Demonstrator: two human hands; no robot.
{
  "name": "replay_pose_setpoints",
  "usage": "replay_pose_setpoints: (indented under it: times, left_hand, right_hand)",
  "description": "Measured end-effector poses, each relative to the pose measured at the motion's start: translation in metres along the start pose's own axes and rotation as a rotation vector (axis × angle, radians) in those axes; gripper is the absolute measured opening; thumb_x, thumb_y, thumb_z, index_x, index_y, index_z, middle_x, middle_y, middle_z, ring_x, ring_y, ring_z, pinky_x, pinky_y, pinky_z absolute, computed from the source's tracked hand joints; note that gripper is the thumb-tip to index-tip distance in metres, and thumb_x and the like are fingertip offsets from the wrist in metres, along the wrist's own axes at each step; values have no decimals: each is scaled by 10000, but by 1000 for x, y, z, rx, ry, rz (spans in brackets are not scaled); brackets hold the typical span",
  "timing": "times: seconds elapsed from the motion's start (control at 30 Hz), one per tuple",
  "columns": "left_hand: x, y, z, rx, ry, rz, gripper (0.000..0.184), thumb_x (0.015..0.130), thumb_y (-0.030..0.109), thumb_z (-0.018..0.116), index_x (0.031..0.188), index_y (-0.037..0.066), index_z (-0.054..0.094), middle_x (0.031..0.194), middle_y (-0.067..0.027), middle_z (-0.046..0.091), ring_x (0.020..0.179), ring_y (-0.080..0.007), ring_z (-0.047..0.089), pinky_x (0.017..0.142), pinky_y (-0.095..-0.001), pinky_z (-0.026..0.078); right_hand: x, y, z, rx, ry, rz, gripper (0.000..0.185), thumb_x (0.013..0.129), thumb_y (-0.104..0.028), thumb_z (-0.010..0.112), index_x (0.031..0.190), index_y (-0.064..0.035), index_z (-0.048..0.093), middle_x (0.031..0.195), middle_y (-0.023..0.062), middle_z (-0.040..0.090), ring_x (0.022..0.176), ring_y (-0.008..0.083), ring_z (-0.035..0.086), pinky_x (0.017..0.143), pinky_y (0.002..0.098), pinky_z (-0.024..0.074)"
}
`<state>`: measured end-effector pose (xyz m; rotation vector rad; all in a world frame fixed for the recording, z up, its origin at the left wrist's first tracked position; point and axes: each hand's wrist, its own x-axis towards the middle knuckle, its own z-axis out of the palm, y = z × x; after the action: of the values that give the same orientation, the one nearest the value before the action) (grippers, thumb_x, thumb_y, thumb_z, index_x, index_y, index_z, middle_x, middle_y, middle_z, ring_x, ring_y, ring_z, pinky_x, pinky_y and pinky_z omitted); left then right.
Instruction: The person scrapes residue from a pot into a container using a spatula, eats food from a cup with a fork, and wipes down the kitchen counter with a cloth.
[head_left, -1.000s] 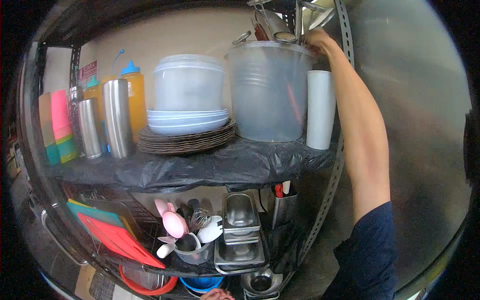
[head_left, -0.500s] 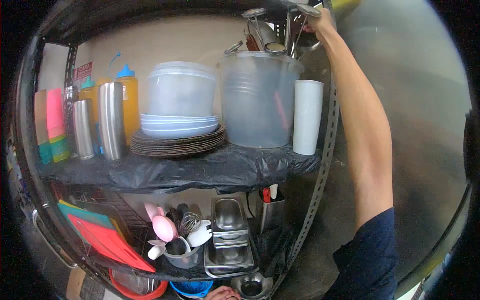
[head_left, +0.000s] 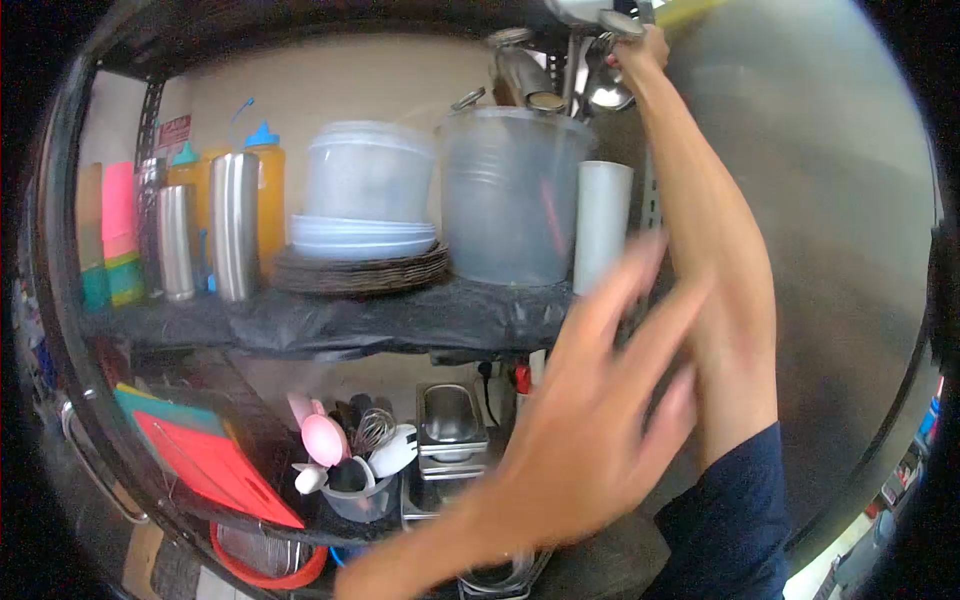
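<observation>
My right hand [head_left: 643, 52] is raised to the top right, its fingers closed around a metal kitchen utensil whose exact kind is partly hidden. Shiny ladle-like metal [head_left: 610, 97] shows just beneath that hand. Beside it, several metal utensils [head_left: 522, 75] stand up out of a large translucent plastic bucket [head_left: 515, 200]. My left hand [head_left: 600, 410], smeared by motion, reaches up across the lower right with fingers spread and nothing in them. It passes in front of the shelf, nearest to a tall white cylinder [head_left: 603, 215] and my right forearm.
On the black-covered shelf [head_left: 350, 325] stand plastic tubs [head_left: 370, 175], dark plates [head_left: 360, 272], steel tumblers [head_left: 234, 225] and sauce bottles [head_left: 265, 190]. Below are cutting boards [head_left: 210, 465], a utensil tub [head_left: 362, 500] and steel pans [head_left: 450, 415]. A metal panel [head_left: 850, 250] borders the right.
My left hand has risen from the bottom edge to the middle right, its fingers now spread. My right hand stays at the top among the utensils, where metal pieces have shifted and lifted slightly.
</observation>
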<state>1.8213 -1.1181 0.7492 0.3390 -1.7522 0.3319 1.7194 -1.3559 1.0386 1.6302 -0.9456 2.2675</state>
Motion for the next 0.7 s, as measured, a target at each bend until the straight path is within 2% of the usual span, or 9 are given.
replay_pose_setpoints:
  times: [0.07,0.13,0.2,0.3,0.37,0.5,0.57,0.6,0.7]
  left_hand:
    - [86,-42,26,388,156,298,536,731,73,509,1254,-2,415,1315,-280,320,1197,-395,355,971,-429,341]
    - [139,-77,38,715,324,495,460,784,117,503,1224,-6,453,1247,-248,429,1162,-358,416,968,-396,348]
    - [183,-97,42,1042,155,330,514,849,209,474,1314,48,325,1368,-136,351,1225,-312,345,1023,-456,276]
    - [198,-131,33,1100,112,505,482,773,142,525,1224,0,433,1295,-163,416,1179,-295,400,963,-427,331]
    - [203,-129,26,1062,-1,480,491,766,145,532,1227,7,431,1255,-157,448,1166,-288,411,926,-422,355]
    - [210,-138,24,1123,70,472,477,783,159,507,1232,18,426,1184,-163,489,1123,-290,448,885,-416,381]
    - [217,-141,22,1088,70,501,456,786,161,490,1212,11,431,1152,-172,503,1101,-297,464,881,-411,385]
    - [218,-141,22,1101,24,495,439,785,159,489,1193,7,440,1140,-173,510,1097,-295,468,881,-409,385]
    - [220,-142,21,1077,-12,478,402,780,150,487,1152,-1,459,1112,-174,525,1084,-291,479,879,-408,386]
  right_hand:
    - [2,-4,-4,-8,4,42,164,773,-160,596,771,-4,645,662,113,643,527,171,631,494,285,498]
    - [2,-4,-8,17,8,33,177,758,-160,594,774,9,645,688,136,642,567,198,633,531,306,497]
    - [0,-6,-13,52,4,28,192,744,-160,592,776,22,646,714,158,640,607,225,635,569,328,496]
    - [-5,-12,-30,123,-24,24,217,722,-159,590,781,41,646,753,192,638,666,265,638,625,360,494]
    - [-10,-12,-43,178,-44,37,234,707,-159,588,783,54,647,780,214,637,706,291,640,663,381,493]
    - [-26,-15,-61,268,-70,87,270,678,-159,584,789,80,648,832,259,634,785,345,645,738,423,491]
    - [0,-1,-27,130,327,-42,284,698,-143,522,817,86,639,864,294,610,843,390,616,785,422,472]
    - [6,-4,-23,117,303,-41,297,721,-137,472,836,84,632,880,309,594,883,418,591,812,427,459]
    - [30,-17,-15,71,376,-96,293,738,-142,462,838,72,635,870,299,601,882,412,594,809,426,464]
